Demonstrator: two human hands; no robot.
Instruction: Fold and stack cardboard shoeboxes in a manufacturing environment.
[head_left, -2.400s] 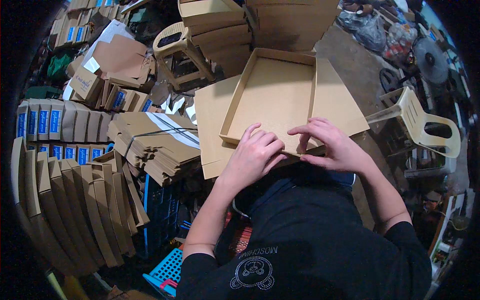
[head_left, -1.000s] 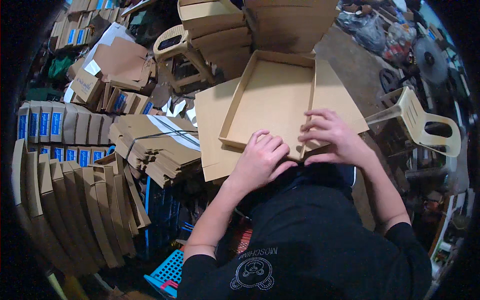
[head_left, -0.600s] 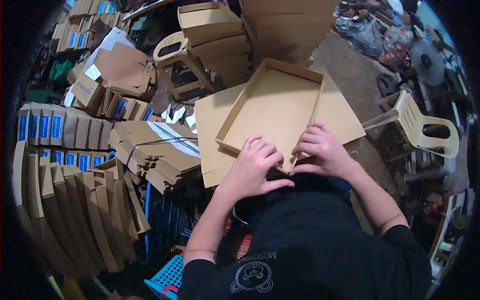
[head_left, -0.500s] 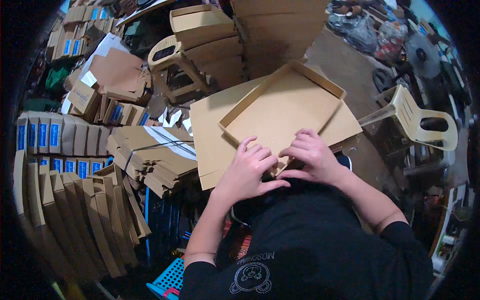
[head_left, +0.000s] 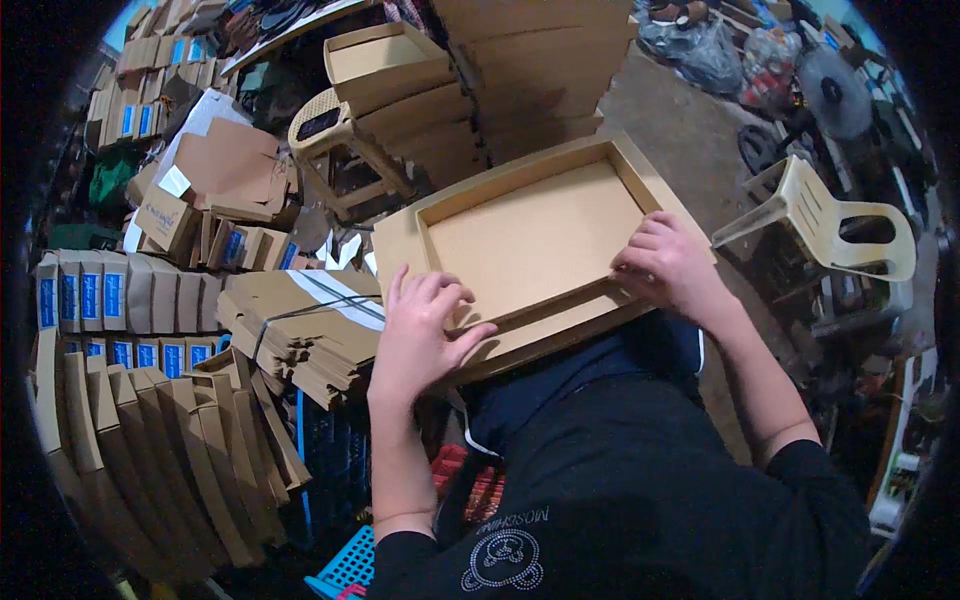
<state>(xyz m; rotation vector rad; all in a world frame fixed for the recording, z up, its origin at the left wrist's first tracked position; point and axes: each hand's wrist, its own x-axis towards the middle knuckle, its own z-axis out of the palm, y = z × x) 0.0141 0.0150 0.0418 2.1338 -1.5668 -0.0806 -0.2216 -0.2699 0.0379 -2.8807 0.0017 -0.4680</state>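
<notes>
A shallow brown cardboard tray (head_left: pixel 535 235) with low upright walls lies in front of me, its long near side toward my body. Beneath it is a larger flat cardboard sheet (head_left: pixel 395 238) that reaches over my lap. My left hand (head_left: pixel 425 322) is at the tray's near left corner, fingers curled over the wall and thumb along the near side. At the near right corner, my right hand (head_left: pixel 672 262) pinches the wall, its fingertips partly hidden behind the hand.
To the left lies a strapped bundle of flat cardboard (head_left: pixel 300 320), beside rows of folded cardboard pieces (head_left: pixel 180 440). Ahead stand a stool (head_left: pixel 335 140) with a phone on it and a tall stack of trays (head_left: pixel 390 65). A cream plastic chair (head_left: pixel 840 225) is at right.
The tray has turned so its near side now faces me squarely. My hands, close together at one corner before, have moved apart to two corners.
</notes>
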